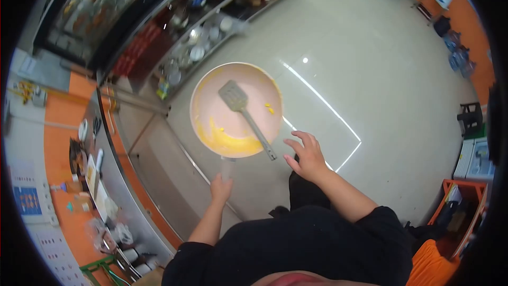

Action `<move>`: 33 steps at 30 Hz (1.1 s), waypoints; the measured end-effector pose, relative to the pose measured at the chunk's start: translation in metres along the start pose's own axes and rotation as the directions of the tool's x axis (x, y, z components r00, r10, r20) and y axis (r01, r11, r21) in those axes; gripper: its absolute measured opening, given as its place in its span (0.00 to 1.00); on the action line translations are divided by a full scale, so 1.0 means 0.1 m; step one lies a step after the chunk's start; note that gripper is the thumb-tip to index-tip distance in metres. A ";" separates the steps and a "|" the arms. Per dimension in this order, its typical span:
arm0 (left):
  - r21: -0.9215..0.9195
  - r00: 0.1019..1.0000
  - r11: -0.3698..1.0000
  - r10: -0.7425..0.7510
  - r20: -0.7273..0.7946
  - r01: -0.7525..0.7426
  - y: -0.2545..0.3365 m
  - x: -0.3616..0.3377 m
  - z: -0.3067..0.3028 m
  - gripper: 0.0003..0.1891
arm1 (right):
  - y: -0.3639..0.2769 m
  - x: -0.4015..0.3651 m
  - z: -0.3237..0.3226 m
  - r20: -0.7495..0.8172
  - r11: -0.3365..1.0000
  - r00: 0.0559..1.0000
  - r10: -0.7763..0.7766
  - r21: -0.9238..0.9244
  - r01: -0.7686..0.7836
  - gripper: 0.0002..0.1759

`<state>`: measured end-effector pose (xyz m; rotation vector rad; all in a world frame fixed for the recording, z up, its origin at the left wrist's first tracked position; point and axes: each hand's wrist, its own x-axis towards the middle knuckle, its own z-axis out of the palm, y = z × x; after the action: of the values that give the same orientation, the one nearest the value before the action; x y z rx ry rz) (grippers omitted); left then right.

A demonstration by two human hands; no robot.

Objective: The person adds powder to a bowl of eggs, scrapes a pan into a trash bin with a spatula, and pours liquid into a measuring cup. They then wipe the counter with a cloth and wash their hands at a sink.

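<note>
A round pan [206, 100] with a pale pink inside and yellow residue along its lower part is held up over the floor. My left hand [220, 186] is closed around its pale handle below the rim. A grey slotted spatula [233, 95] lies in the pan, its handle reaching over the lower right rim. To the right of that handle's end, my right hand [306, 153] is apart from both pan and spatula, fingers spread and nothing in them.
A metal counter [127, 185] with bottles, bags and a cutting board runs along the left. Shelves [211, 42] of dishes and a glass display case [87, 16] stand at the upper left. An orange-red cabinet [437, 205] is at the lower right.
</note>
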<state>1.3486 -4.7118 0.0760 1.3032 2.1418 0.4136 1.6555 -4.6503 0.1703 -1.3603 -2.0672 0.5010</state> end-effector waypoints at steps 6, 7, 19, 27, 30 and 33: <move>0.024 0.904 0.933 0.342 0.256 -0.359 2.03 0.20 0.53 0.17 | 0.91 0.11 -1.11 0.333 0.632 0.727 0.601 0.359 -0.687 0.34; 0.029 0.881 0.904 0.408 0.241 -0.426 2.40 0.21 0.70 0.18 | 1.13 0.10 -1.35 0.452 0.386 0.638 0.624 0.532 -0.754 0.36; 0.179 0.682 0.669 0.643 0.347 -0.722 4.70 1.78 1.38 0.15 | 2.50 0.91 -2.17 0.308 -0.283 0.450 0.838 0.951 -0.124 0.22; 0.035 0.540 0.587 0.718 0.438 -0.809 6.95 3.16 1.91 0.15 | 3.38 2.47 -2.71 -0.024 0.005 0.179 0.984 0.994 0.108 0.29; -0.010 0.459 0.516 0.771 0.442 -0.857 7.58 3.56 2.19 0.15 | 4.09 3.25 -3.12 -0.204 0.190 0.056 0.977 0.964 0.185 0.29; -0.043 0.392 0.466 0.788 0.474 -0.884 8.20 3.89 2.44 0.15 | 4.82 3.84 -3.52 -0.324 0.315 0.069 0.944 0.942 0.112 0.28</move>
<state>1.9395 -3.9924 0.2034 2.3436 0.9878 0.2203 2.1109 -4.1107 0.2472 -1.1790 0.0088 0.6015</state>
